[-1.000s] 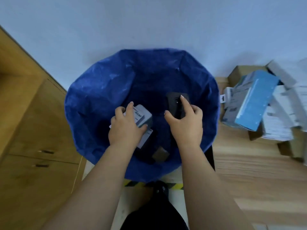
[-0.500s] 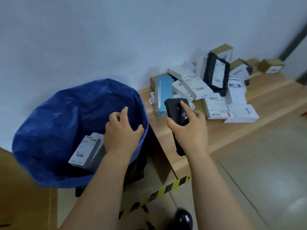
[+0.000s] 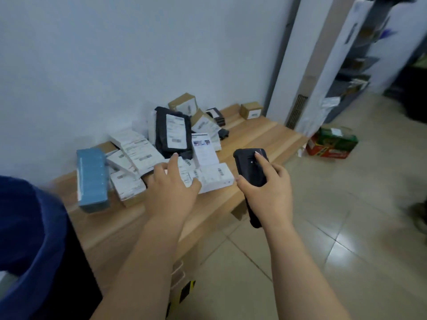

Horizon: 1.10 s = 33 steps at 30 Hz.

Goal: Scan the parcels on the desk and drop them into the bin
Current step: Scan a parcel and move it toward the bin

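Your right hand (image 3: pixel 265 190) grips the black scanner (image 3: pixel 251 168), index on top. Left hand (image 3: pixel 169 188) is released, fingers spread over white parcels (image 3: pixel 212 177) on the tabletop (image 3: pixel 129 218). Blue bin (image 3: pixel 30 239) at 8 o'clock.

Soft, even, cool indoor light; no hard shadows. Pale glare patches on the glossy floor tiles (image 3: pixel 346 241) at right. Wall (image 3: pixel 115 54) shades bluish-grey toward the top left. Wide-angle bending tilts the white column (image 3: pixel 307 65) near the top edge. Parcel labels smeared, unreadable. Blue bin (image 3: pixel 30 239) at left edge blurred. Far right corner dim.
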Each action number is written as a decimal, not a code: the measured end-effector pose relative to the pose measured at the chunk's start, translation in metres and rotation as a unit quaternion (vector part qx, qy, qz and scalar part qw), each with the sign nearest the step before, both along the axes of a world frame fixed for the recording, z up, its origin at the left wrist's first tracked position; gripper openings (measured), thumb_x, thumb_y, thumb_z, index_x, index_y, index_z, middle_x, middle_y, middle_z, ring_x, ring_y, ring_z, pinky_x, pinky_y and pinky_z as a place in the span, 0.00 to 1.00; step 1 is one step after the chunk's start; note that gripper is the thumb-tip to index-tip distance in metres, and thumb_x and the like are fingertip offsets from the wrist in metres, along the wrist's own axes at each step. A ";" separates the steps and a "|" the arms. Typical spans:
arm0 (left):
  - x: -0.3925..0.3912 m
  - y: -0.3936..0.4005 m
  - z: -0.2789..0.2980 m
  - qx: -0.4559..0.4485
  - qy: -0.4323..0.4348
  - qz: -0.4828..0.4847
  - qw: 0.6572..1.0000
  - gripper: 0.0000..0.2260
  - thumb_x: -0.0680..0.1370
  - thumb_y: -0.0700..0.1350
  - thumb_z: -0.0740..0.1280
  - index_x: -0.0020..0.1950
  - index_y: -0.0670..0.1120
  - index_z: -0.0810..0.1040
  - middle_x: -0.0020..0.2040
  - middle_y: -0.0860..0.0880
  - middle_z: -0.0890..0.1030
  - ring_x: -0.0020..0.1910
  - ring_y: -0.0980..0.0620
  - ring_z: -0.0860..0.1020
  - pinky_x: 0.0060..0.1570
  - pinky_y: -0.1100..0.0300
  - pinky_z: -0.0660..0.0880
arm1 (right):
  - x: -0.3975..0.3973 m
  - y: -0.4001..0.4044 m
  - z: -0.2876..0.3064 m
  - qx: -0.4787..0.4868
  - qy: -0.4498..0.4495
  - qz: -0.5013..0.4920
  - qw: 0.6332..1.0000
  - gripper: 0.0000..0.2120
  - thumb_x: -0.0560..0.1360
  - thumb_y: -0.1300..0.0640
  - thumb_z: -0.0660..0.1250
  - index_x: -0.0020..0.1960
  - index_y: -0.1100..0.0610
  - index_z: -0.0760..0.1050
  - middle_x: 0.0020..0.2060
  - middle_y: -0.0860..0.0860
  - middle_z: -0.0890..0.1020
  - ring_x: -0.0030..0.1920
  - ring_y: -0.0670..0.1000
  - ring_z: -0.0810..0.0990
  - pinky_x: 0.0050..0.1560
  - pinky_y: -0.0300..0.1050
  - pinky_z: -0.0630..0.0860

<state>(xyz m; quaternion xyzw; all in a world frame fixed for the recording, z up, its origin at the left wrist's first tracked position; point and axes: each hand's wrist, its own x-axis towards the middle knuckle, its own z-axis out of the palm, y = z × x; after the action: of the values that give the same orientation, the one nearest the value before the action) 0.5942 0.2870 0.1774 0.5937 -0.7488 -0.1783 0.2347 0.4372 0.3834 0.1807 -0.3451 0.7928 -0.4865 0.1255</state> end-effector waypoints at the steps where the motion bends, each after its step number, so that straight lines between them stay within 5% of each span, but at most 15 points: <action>1: -0.026 0.004 0.001 -0.003 0.006 -0.012 1.000 0.34 0.77 0.58 0.66 0.79 0.53 0.56 0.71 0.45 0.64 0.68 0.43 0.65 0.61 0.49 0.69 | -0.025 0.005 0.001 0.003 0.005 -0.009 1.000 0.32 0.72 0.46 0.74 0.74 0.38 0.67 0.68 0.44 0.67 0.55 0.42 0.70 0.51 0.40 0.68; 11: -0.221 -0.020 0.003 -0.013 -0.002 -0.067 0.998 0.33 0.78 0.58 0.65 0.79 0.51 0.57 0.73 0.45 0.64 0.68 0.43 0.66 0.60 0.49 0.69 | -0.219 0.016 -0.007 0.000 -0.028 -0.093 0.995 0.31 0.74 0.47 0.73 0.74 0.38 0.67 0.64 0.45 0.69 0.56 0.43 0.72 0.51 0.40 0.68; 19: -0.368 -0.104 0.004 -0.014 -0.023 -0.122 0.992 0.32 0.78 0.59 0.64 0.78 0.49 0.57 0.72 0.44 0.64 0.68 0.43 0.66 0.63 0.50 0.68 | -0.352 -0.060 -0.002 -0.018 -0.029 -0.136 0.990 0.31 0.73 0.47 0.73 0.73 0.37 0.68 0.63 0.45 0.70 0.58 0.45 0.74 0.55 0.41 0.70; 24: -0.453 -0.155 0.009 0.000 -0.016 -0.150 0.988 0.32 0.78 0.56 0.65 0.78 0.48 0.58 0.71 0.44 0.66 0.67 0.43 0.67 0.62 0.50 0.67 | -0.426 -0.108 0.003 -0.040 -0.041 -0.167 0.984 0.31 0.73 0.48 0.73 0.74 0.38 0.67 0.63 0.44 0.69 0.52 0.39 0.74 0.46 0.33 0.69; 29: -0.516 -0.194 -0.006 0.010 -0.043 -0.152 0.987 0.31 0.78 0.56 0.64 0.78 0.50 0.57 0.68 0.46 0.67 0.63 0.46 0.70 0.54 0.55 0.67 | -0.493 -0.147 -0.014 -0.011 -0.044 -0.174 0.984 0.32 0.73 0.44 0.73 0.74 0.36 0.65 0.64 0.45 0.69 0.58 0.46 0.75 0.52 0.43 0.74; 33: -0.575 -0.232 -0.022 0.037 -0.046 -0.108 0.992 0.31 0.77 0.57 0.64 0.77 0.50 0.59 0.68 0.46 0.66 0.63 0.45 0.70 0.58 0.51 0.70 | -0.560 -0.186 -0.028 0.009 -0.048 -0.148 0.988 0.31 0.73 0.44 0.73 0.74 0.35 0.66 0.63 0.44 0.69 0.58 0.45 0.75 0.48 0.40 0.71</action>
<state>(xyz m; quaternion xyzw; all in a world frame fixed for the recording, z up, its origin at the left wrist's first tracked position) 0.0189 0.0553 0.1553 0.5253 -0.8112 -0.2030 0.1576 -0.1228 0.1971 0.1531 -0.1994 0.8324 -0.5086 0.0931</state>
